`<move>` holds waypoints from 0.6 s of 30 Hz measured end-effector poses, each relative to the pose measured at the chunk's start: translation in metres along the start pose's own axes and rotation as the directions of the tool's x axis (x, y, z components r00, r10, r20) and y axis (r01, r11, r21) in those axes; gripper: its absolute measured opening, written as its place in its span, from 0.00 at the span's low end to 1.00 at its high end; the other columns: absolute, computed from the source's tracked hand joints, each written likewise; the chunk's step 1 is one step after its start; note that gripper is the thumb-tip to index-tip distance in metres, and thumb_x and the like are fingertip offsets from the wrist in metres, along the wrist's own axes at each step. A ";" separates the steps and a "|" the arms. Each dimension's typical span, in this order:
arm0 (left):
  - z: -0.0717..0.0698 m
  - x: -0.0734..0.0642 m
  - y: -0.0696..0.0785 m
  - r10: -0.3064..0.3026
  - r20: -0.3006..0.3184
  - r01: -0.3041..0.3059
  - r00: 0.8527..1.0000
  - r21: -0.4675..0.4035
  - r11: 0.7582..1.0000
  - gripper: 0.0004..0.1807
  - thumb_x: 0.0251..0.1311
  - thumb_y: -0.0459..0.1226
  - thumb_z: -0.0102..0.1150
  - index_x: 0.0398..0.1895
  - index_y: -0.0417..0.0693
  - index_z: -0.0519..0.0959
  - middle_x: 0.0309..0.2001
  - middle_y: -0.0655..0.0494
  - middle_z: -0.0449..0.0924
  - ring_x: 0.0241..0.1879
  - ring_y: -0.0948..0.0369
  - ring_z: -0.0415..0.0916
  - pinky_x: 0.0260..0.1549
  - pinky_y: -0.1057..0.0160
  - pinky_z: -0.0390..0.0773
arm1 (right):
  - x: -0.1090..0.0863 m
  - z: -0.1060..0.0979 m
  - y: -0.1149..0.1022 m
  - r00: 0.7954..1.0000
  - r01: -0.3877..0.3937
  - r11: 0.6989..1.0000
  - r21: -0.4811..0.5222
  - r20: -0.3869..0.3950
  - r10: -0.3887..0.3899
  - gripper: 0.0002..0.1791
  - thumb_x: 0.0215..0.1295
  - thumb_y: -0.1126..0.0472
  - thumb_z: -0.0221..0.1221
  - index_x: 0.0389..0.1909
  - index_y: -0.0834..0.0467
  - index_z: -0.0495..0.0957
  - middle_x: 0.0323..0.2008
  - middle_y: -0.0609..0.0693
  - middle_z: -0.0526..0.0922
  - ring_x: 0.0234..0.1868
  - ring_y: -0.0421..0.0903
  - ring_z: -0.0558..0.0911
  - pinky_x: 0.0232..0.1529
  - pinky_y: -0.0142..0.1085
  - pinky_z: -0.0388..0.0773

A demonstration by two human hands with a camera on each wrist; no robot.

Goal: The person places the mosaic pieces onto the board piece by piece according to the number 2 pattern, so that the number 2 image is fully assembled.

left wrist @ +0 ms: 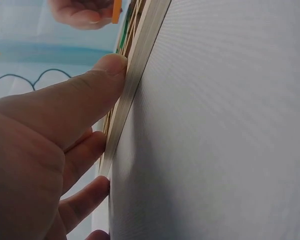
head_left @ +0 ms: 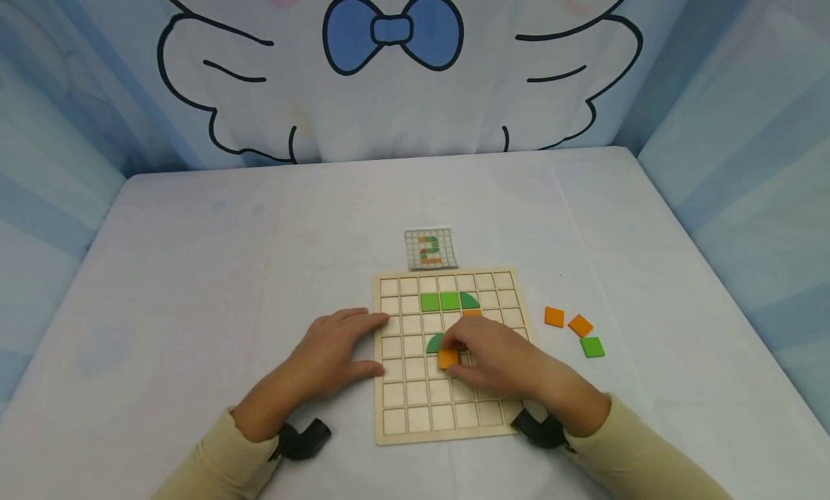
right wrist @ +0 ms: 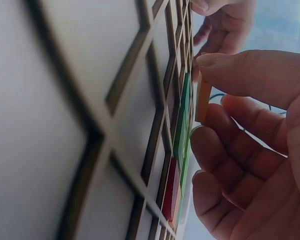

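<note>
A wooden grid board lies on the table. My left hand rests against its left edge, thumb and fingertips touching the rim, as the left wrist view also shows. My right hand pinches an orange square tile between thumb and fingers, just over the board's middle; in the right wrist view this tile is tilted on edge above the grid. Two light green squares and a dark green quarter-circle form a row. Below are a partly hidden orange piece and another green quarter-circle.
A small pattern card lies behind the board, showing green and orange shapes on a grid. To the right are two loose orange squares and a green square. A printed curtain stands behind the white table.
</note>
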State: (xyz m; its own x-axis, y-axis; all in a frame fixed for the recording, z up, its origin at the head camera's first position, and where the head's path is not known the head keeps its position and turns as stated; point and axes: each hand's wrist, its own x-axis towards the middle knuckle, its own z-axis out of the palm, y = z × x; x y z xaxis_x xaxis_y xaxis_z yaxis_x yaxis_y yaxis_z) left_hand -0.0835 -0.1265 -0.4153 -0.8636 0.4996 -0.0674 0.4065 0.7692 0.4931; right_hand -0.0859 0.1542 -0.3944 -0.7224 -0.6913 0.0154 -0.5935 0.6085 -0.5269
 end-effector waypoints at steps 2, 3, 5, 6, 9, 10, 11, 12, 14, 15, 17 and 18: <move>0.000 0.000 0.000 0.005 -0.003 -0.005 1.000 0.000 1.000 0.38 0.56 0.47 0.74 0.69 0.47 0.73 0.66 0.49 0.73 0.67 0.47 0.66 0.60 0.38 0.66 | 0.001 0.002 -0.001 1.000 0.009 1.000 -0.003 0.007 -0.009 0.09 0.61 0.61 0.68 0.40 0.56 0.80 0.37 0.40 0.78 0.39 0.40 0.75 0.45 0.38 0.76; 0.000 -0.001 0.000 0.008 -0.004 -0.008 1.000 -0.002 1.000 0.38 0.56 0.47 0.74 0.69 0.47 0.73 0.65 0.49 0.73 0.67 0.47 0.66 0.59 0.38 0.66 | 0.002 0.002 -0.001 1.000 0.015 1.000 -0.004 0.010 -0.015 0.09 0.62 0.62 0.68 0.40 0.56 0.80 0.37 0.40 0.78 0.39 0.40 0.75 0.45 0.38 0.76; 0.000 -0.001 0.000 0.011 -0.006 -0.011 1.000 -0.002 1.000 0.38 0.56 0.46 0.74 0.69 0.47 0.73 0.65 0.48 0.73 0.67 0.46 0.66 0.59 0.38 0.66 | 0.003 0.003 -0.002 1.000 0.021 1.000 -0.011 0.017 -0.021 0.09 0.62 0.62 0.68 0.41 0.56 0.80 0.36 0.40 0.78 0.39 0.40 0.75 0.45 0.38 0.76; 0.000 -0.001 -0.001 0.014 -0.009 -0.014 1.000 -0.001 1.000 0.38 0.56 0.46 0.74 0.69 0.47 0.73 0.65 0.48 0.74 0.67 0.46 0.66 0.59 0.38 0.66 | 0.004 0.003 -0.003 1.000 0.022 1.000 -0.013 0.021 -0.021 0.09 0.62 0.62 0.68 0.41 0.56 0.80 0.37 0.40 0.78 0.38 0.40 0.75 0.45 0.37 0.76; 0.000 -0.001 -0.001 0.015 -0.009 -0.015 1.000 -0.001 1.000 0.38 0.56 0.46 0.74 0.69 0.47 0.73 0.65 0.48 0.73 0.67 0.46 0.66 0.59 0.38 0.66 | 0.005 0.004 -0.005 0.999 0.016 1.000 -0.020 0.039 -0.015 0.09 0.62 0.62 0.67 0.41 0.57 0.81 0.36 0.41 0.78 0.38 0.40 0.75 0.45 0.37 0.76; 0.000 -0.001 -0.001 0.016 -0.009 -0.016 1.000 -0.001 1.000 0.38 0.56 0.46 0.74 0.69 0.47 0.73 0.65 0.48 0.73 0.67 0.46 0.66 0.59 0.38 0.66 | 0.005 0.004 -0.005 0.999 0.014 1.000 -0.022 0.046 -0.013 0.09 0.62 0.61 0.67 0.41 0.56 0.81 0.36 0.41 0.78 0.38 0.40 0.75 0.46 0.37 0.76; 0.000 -0.001 -0.001 0.016 -0.009 -0.016 1.000 -0.002 1.000 0.38 0.56 0.46 0.74 0.69 0.47 0.73 0.65 0.48 0.73 0.67 0.46 0.66 0.58 0.38 0.67 | 0.006 0.004 -0.005 0.999 0.011 1.000 -0.024 0.052 -0.010 0.08 0.62 0.61 0.67 0.41 0.56 0.81 0.36 0.41 0.78 0.38 0.40 0.75 0.46 0.37 0.76; 0.000 -0.001 -0.001 0.017 -0.010 -0.017 1.000 -0.002 1.000 0.38 0.56 0.47 0.74 0.69 0.47 0.73 0.65 0.48 0.73 0.67 0.46 0.66 0.58 0.38 0.67 | 0.006 0.005 -0.006 0.998 0.007 1.000 -0.026 0.058 -0.005 0.08 0.62 0.61 0.67 0.41 0.56 0.81 0.36 0.41 0.78 0.39 0.40 0.75 0.46 0.37 0.76; 0.000 -0.001 -0.001 0.017 -0.011 -0.017 1.000 -0.005 1.000 0.37 0.56 0.47 0.74 0.69 0.47 0.73 0.65 0.48 0.73 0.67 0.47 0.66 0.59 0.38 0.66 | 0.007 0.005 -0.006 0.998 0.004 1.000 -0.027 0.067 -0.002 0.08 0.62 0.61 0.67 0.41 0.56 0.81 0.36 0.41 0.78 0.39 0.40 0.75 0.46 0.37 0.76; 0.000 -0.001 -0.002 0.017 -0.012 -0.017 1.000 -0.004 1.000 0.38 0.56 0.47 0.74 0.69 0.47 0.73 0.65 0.48 0.74 0.67 0.47 0.66 0.59 0.38 0.66 | 0.007 0.005 -0.006 0.998 0.001 1.000 -0.027 0.070 0.000 0.08 0.63 0.61 0.67 0.40 0.56 0.81 0.36 0.41 0.78 0.38 0.40 0.75 0.45 0.37 0.76; 0.000 -0.001 -0.002 0.017 -0.012 -0.017 1.000 -0.004 1.000 0.38 0.56 0.47 0.74 0.69 0.47 0.73 0.65 0.48 0.73 0.67 0.47 0.66 0.59 0.38 0.66 | 0.007 0.005 -0.006 0.997 -0.002 1.000 -0.025 0.071 0.004 0.07 0.63 0.61 0.67 0.40 0.56 0.81 0.35 0.40 0.78 0.38 0.40 0.75 0.45 0.37 0.76; 0.000 -0.001 -0.002 0.018 -0.012 -0.018 1.000 -0.002 1.000 0.38 0.56 0.47 0.74 0.69 0.47 0.73 0.65 0.48 0.73 0.67 0.47 0.66 0.59 0.38 0.66 | 0.007 0.005 -0.007 0.997 -0.003 1.000 -0.024 0.071 0.004 0.07 0.63 0.60 0.68 0.39 0.56 0.81 0.35 0.40 0.78 0.38 0.40 0.75 0.44 0.37 0.76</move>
State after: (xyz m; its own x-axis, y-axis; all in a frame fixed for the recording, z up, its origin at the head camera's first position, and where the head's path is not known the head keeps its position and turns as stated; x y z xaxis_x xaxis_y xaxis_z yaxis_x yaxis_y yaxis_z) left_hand -0.0835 -0.1280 -0.4164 -0.8598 0.5083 -0.0484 0.4210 0.7593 0.4962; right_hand -0.0857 0.1433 -0.3948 -0.6982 -0.7144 -0.0470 -0.5997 0.6195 -0.5065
